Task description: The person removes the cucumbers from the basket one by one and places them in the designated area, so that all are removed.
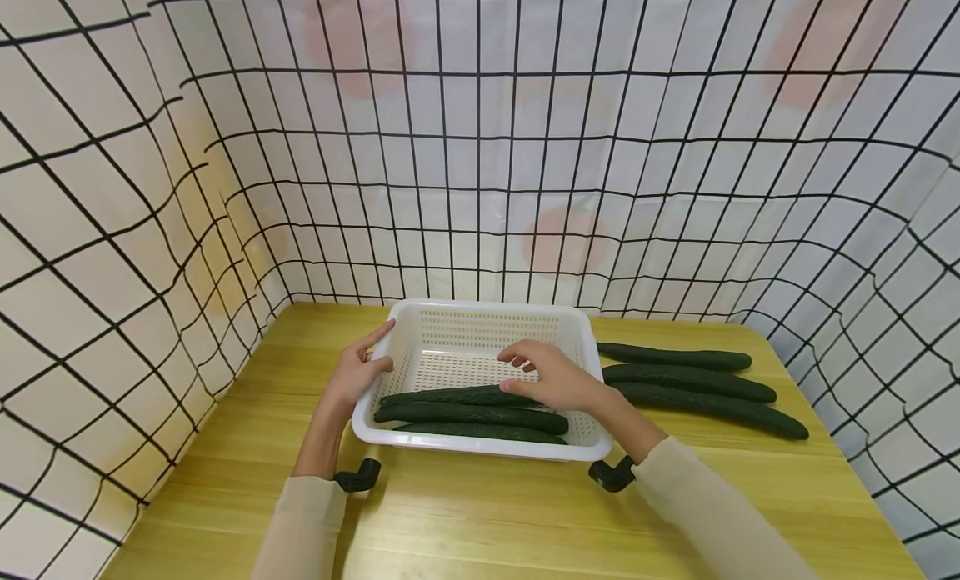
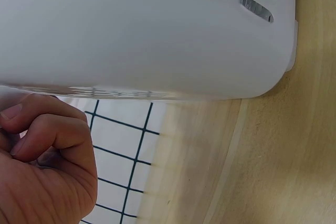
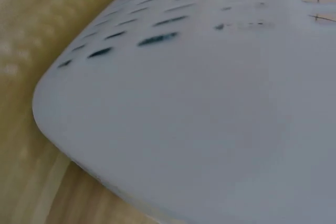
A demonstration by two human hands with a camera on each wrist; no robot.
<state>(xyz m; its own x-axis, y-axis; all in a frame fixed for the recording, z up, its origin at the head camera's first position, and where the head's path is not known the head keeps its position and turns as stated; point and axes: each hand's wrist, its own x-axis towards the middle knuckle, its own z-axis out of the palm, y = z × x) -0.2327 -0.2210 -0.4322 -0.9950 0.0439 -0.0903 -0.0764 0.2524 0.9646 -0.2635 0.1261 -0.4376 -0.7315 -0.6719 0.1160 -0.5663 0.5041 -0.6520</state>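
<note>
A white plastic basket (image 1: pixel 483 447) holds three dark green cucumbers (image 1: pixel 472 414) lying side by side along its near side. The left hand (image 1: pixel 354 378) grips the basket's left rim, thumb over the edge; its curled fingers show beside the basket wall (image 2: pixel 131 35) in the left wrist view, where the hand (image 2: pixel 50 166) is at lower left. Above the rearmost cucumber, inside the basket, the right hand (image 1: pixel 558 382) has its fingers loosely bent and spread, thumb close to that cucumber; whether they touch is unclear. Only the basket's outer wall (image 3: pixel 184 114) fills the right wrist view.
Three more cucumbers (image 1: pixel 690 381) lie on the wooden table (image 1: pixel 487 513) just right of the basket. A black wire grid (image 1: pixel 480 136) over pale sheeting stands behind the table and at both sides. Black wrist devices (image 1: pixel 613 475) sit near the basket's front corners.
</note>
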